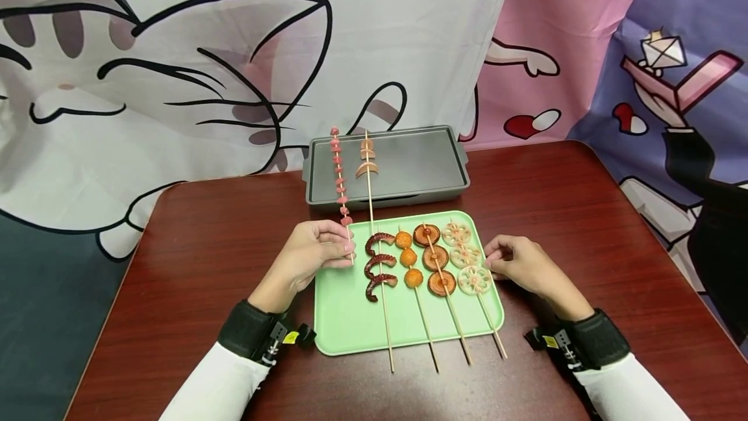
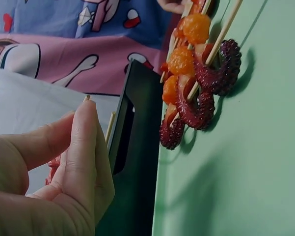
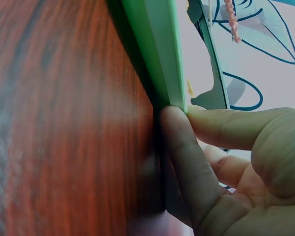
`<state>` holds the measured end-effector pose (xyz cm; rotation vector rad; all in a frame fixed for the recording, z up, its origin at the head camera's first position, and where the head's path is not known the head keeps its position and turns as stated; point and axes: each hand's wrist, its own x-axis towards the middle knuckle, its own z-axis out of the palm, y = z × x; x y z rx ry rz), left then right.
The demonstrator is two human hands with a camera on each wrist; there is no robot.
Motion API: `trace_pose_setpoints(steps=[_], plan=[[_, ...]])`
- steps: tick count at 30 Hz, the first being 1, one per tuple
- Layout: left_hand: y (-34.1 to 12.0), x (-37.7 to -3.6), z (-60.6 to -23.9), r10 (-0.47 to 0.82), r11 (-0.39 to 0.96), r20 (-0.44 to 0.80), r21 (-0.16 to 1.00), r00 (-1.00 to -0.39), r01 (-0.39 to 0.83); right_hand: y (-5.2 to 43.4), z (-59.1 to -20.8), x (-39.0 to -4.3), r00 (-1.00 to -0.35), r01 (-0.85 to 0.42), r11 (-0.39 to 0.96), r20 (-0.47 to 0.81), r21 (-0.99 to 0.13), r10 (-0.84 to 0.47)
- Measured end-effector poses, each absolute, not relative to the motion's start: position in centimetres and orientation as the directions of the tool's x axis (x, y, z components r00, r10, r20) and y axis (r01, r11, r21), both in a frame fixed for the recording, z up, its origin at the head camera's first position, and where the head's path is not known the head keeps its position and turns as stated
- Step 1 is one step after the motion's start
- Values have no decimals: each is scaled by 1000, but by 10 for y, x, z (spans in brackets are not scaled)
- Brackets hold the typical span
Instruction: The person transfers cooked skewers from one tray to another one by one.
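My left hand (image 1: 345,249) pinches the lower end of a thin wooden skewer of small pink sausage pieces (image 1: 339,180); the skewer slants up over the left end of a grey griddle pan (image 1: 415,167). In the left wrist view the fingertips (image 2: 87,115) close on the stick beside the pan's dark side (image 2: 137,123). My right hand (image 1: 493,258) holds the right rim of a green tray (image 1: 350,323), with the thumb on the rim (image 3: 181,105) and a finger (image 3: 181,162) curled beneath it. On the tray lie octopus (image 1: 378,265), orange-ball (image 1: 409,257), mushroom (image 1: 435,258) and lotus-root (image 1: 467,255) skewers.
A skewer of pale sausage crescents (image 1: 367,164) lies on the griddle's left part. The tray and the griddle stand on a dark red wooden table (image 1: 584,213). A cartoon-print cloth (image 1: 175,83) hangs behind. The skewer sticks overhang the tray's near edge.
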<state>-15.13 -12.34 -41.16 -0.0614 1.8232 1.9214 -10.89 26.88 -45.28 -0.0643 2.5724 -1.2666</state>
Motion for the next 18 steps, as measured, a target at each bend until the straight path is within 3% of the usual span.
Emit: trace_pose_setpoints(steps=[18], plan=[[-133,-125,-413,431,69,-397,910,-810,-409,269,-453,-109,-960,87,612,-230,-786,-159]])
